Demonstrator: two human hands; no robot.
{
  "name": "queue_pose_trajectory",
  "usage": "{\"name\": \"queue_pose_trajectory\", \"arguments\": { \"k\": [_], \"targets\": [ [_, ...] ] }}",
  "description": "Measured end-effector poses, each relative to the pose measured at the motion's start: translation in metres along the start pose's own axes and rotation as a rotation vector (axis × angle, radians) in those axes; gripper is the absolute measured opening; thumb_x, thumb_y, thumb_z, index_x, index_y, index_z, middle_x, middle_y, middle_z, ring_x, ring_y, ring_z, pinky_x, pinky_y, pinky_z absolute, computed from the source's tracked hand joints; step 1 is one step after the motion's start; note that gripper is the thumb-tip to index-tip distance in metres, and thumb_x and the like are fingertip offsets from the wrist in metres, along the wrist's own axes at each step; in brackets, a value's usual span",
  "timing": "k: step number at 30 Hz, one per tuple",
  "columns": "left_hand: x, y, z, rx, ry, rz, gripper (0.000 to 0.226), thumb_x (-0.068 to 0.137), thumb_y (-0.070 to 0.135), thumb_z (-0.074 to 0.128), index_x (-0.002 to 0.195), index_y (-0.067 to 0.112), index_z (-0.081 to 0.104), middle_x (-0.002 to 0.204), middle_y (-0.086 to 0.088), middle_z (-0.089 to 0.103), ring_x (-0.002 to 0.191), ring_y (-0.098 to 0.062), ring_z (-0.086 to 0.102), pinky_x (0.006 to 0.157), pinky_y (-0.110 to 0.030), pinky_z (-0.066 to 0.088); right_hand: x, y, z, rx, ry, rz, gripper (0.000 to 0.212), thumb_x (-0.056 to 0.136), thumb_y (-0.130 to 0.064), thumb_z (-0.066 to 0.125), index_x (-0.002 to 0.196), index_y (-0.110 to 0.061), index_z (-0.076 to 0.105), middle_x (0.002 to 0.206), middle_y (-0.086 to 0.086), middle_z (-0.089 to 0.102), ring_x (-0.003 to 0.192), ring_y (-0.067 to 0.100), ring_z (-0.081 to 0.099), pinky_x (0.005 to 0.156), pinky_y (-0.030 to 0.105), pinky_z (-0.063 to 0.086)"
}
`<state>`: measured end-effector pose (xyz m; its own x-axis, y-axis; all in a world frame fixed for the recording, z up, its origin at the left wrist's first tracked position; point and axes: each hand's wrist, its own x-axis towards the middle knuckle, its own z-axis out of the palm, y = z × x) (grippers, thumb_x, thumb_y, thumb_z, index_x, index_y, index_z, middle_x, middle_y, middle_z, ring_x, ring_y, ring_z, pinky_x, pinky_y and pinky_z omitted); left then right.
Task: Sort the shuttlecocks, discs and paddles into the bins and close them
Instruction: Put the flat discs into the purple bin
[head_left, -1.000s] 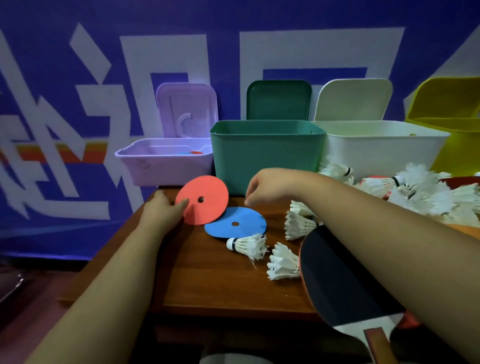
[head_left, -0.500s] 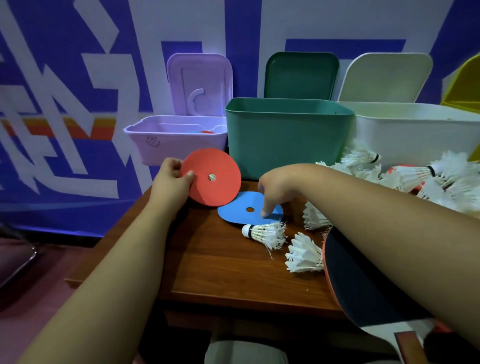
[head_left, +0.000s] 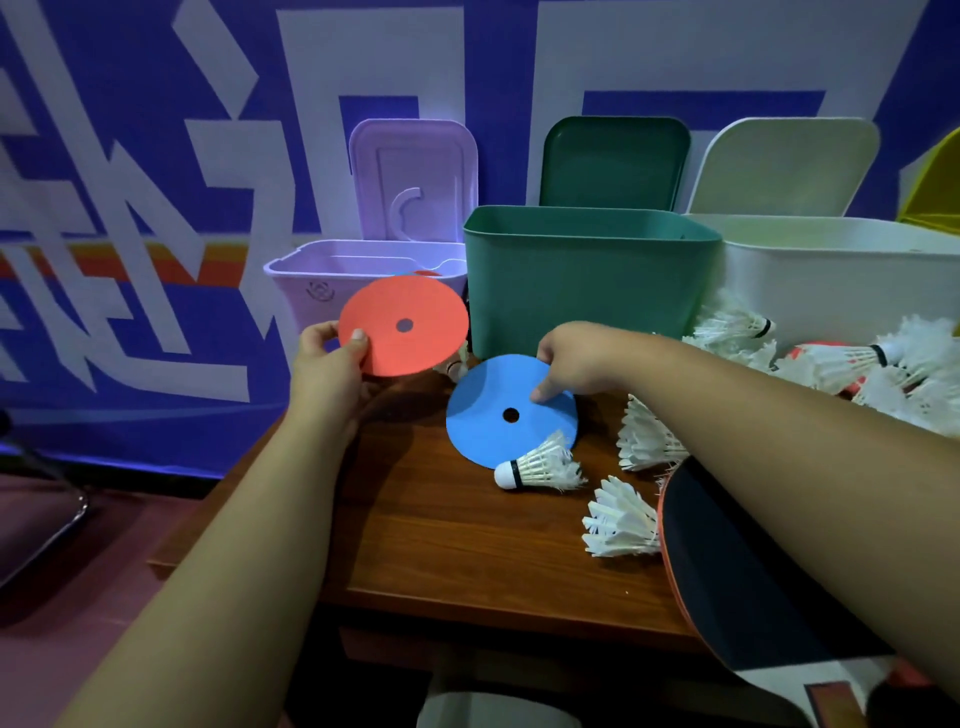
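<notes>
My left hand (head_left: 324, 364) pinches the edge of a red disc (head_left: 410, 325) and holds it in the air in front of the open lilac bin (head_left: 317, 267). My right hand (head_left: 576, 358) pinches the far edge of a blue disc (head_left: 498, 410), which is tilted up from the wooden table (head_left: 452, 535). A white shuttlecock (head_left: 540, 465) lies against the blue disc's near edge. Several more shuttlecocks (head_left: 644, 441) lie to the right. A black paddle (head_left: 737, 571) lies under my right forearm.
An open green bin (head_left: 587, 280) stands behind the discs, an open white bin (head_left: 841, 270) to its right, and a yellow bin (head_left: 935, 187) at the far right. Every lid stands upright. A pile of shuttlecocks (head_left: 883, 364) covers the right of the table.
My left hand has lifted the red disc higher, toward the lilac bin. My right hand has taken hold of the blue disc's far edge and tipped it up from the table.
</notes>
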<state>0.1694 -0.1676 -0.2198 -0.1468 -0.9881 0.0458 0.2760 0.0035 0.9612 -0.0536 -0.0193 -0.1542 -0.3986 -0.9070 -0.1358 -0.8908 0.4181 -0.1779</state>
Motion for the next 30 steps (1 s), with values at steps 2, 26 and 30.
{"name": "queue_pose_trajectory", "arguments": {
  "k": [2, 26, 30],
  "targets": [
    [-0.003, 0.0, 0.003, -0.002, -0.026, 0.011, 0.026, 0.105, 0.023, 0.063, 0.13, 0.021, 0.056, 0.114, -0.02, 0.07, 0.089, -0.036, 0.077, 0.076, -0.061, 0.063, 0.0, -0.001, -0.007, 0.027, 0.065, -0.004, 0.029, 0.089, -0.039, 0.083, 0.103, -0.02, 0.066, 0.094, -0.002, 0.065, 0.093, 0.025, 0.062, 0.063, 0.032, 0.04],
    [0.089, 0.077, 0.028, -0.192, -0.047, 0.058, 0.038, 0.105, 0.019, 0.063, 0.139, 0.005, 0.057, 0.128, -0.009, 0.069, 0.105, -0.016, 0.07, 0.083, -0.029, 0.061, -0.006, -0.012, -0.056, 0.468, 0.675, -0.168, 0.007, 0.104, -0.03, 0.06, 0.108, -0.033, 0.065, 0.091, -0.002, 0.07, 0.072, 0.022, 0.069, 0.072, 0.046, 0.063],
    [0.102, 0.031, 0.017, 0.592, 0.017, 0.237, 0.085, 0.097, 0.031, 0.071, 0.166, 0.023, 0.023, 0.152, -0.006, 0.045, 0.135, -0.027, 0.051, 0.113, -0.048, 0.046, -0.001, -0.016, -0.054, 0.529, 0.63, -0.165, 0.009, 0.105, -0.027, 0.059, 0.103, -0.033, 0.066, 0.088, -0.004, 0.071, 0.063, 0.02, 0.07, 0.063, 0.039, 0.064]
  ]
}}
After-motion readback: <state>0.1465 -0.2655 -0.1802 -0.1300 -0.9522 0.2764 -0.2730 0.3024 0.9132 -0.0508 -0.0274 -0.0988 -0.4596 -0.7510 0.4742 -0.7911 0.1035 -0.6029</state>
